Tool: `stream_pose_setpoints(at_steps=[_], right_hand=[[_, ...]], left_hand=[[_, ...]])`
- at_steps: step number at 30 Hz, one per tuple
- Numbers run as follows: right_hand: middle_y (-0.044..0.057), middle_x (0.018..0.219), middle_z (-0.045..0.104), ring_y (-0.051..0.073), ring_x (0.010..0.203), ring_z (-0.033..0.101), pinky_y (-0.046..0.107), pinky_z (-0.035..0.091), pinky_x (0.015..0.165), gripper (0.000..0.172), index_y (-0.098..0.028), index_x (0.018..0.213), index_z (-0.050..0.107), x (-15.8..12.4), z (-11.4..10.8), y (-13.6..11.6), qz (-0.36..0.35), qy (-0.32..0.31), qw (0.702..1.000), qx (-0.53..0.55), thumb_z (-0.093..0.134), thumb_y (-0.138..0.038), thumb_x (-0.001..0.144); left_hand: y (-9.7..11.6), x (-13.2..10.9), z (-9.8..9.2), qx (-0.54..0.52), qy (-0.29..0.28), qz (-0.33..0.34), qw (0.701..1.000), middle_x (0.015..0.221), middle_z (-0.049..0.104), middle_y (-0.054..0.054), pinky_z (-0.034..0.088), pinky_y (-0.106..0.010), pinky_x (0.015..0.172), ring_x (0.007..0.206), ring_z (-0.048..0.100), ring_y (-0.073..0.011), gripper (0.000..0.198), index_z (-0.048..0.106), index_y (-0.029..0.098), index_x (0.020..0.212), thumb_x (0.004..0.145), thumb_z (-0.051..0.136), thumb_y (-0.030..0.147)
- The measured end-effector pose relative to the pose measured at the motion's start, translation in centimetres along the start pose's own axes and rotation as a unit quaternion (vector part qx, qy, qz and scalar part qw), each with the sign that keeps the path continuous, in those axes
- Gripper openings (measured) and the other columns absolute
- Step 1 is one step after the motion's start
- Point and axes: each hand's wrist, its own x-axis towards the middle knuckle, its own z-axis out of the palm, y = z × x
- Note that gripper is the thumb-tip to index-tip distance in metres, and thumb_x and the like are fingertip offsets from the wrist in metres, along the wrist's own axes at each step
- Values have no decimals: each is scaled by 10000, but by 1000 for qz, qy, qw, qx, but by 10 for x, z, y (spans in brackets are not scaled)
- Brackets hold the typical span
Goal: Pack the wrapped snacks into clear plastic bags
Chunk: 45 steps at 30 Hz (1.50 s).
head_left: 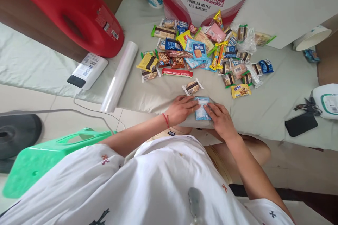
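A small light-blue and white snack packet (202,109) lies flat near the front edge of the covered table. My left hand (182,110) rests its outstretched fingers on the packet's left edge. From the other side, the fingertips of my right hand (221,119) touch the right edge, fingers extended and slightly apart. Neither hand is wrapped around it; both thumbs are hard to make out. Just beyond my left fingers is a clear-wrapped bar (192,87). Behind it sits a red stick packet (177,72), with a yellow cookie packet (241,91) off to the right.
A heap of mixed snacks (185,47) spreads before a Wahaba-style carton (206,0) printed "Wahaha". To the left are a plastic film roll (120,77), a white device (89,70) and a red jug (79,17). A black phone-like object (301,124) lies right. A green stool (47,158) stands below.
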Motion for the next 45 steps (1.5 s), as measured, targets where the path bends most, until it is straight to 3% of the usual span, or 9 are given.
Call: stream_pose_setpoints(at_steps=[6, 10, 15, 19, 25, 30, 32, 38, 45], right_hand=[[209, 1501, 503, 336, 1290, 506, 550, 490, 1074, 648, -177, 1567, 460, 8, -14, 7, -40, -26, 998, 43, 503, -103, 925], [161, 1294, 615, 263, 1173, 593, 454, 549, 999, 410, -221, 1389, 627, 28, -21, 13, -42, 30, 987, 154, 467, -198, 1013], [73, 985, 640, 183, 844, 602, 319, 531, 778, 338, -218, 966, 718, 45, -36, -2, 102, 84, 927, 350, 497, -460, 1050], [-12, 755, 535, 127, 670, 459, 249, 420, 627, 351, -221, 894, 674, 42, -30, -15, 195, 75, 834, 510, 612, -556, 980], [-57, 618, 390, 89, 546, 285, 236, 238, 489, 463, -220, 740, 576, 32, -8, -28, 314, 150, 740, 575, 726, -647, 841], [-67, 608, 406, 68, 500, 270, 231, 215, 450, 498, -216, 762, 598, 34, -1, -44, 341, 134, 696, 618, 774, -682, 765], [-69, 587, 393, 68, 490, 287, 229, 213, 440, 516, -216, 729, 572, 34, 2, -49, 345, 124, 695, 619, 764, -693, 774], [-73, 562, 427, 79, 490, 343, 210, 226, 408, 520, -229, 767, 552, 24, 5, -62, 378, 140, 653, 641, 756, -706, 785], [-79, 589, 427, 44, 464, 306, 184, 199, 387, 538, -206, 751, 565, 4, 4, -69, 385, 71, 618, 682, 816, -682, 734]], left_hand=[[18, -14, 2, 45, 1, -10, 999, 1591, 499, -217, 178, -648, 1249, 1497, 401, -429, 761, 473, 110, 1553, 863, 652, 375], [19, 2, 6, 6, 43, -48, 998, 1453, 603, -237, 345, -596, 1171, 1379, 522, -394, 538, 585, 106, 1419, 934, 599, 339], [11, 24, -8, -185, 79, -127, 971, 886, 693, -82, 500, -330, 787, 839, 636, -214, 326, 658, 183, 904, 1047, 418, 351], [20, 33, -15, -326, 104, -196, 919, 757, 629, 2, 427, -260, 684, 710, 553, -148, 303, 608, 184, 817, 999, 499, 401], [31, 35, -4, -461, 83, -268, 842, 619, 549, 32, 378, -251, 613, 599, 450, -104, 401, 553, 176, 691, 893, 673, 502], [37, 41, -3, -721, 99, -274, 629, 1061, 743, -83, 578, -366, 849, 966, 710, -225, 494, 643, 186, 1114, 801, 815, 527], [39, 44, -1, -767, 79, -274, 575, 1126, 748, -128, 602, -426, 885, 1037, 728, -277, 519, 653, 165, 1134, 757, 865, 451], [44, 45, 10, -775, 102, -290, 551, 1147, 759, -147, 625, -455, 875, 1055, 746, -317, 505, 657, 147, 1116, 705, 881, 334], [46, 40, 2, -819, 12, -272, 504, 1382, 693, -142, 544, -513, 1069, 1372, 610, -331, 602, 629, 229, 1245, 677, 820, 177]])
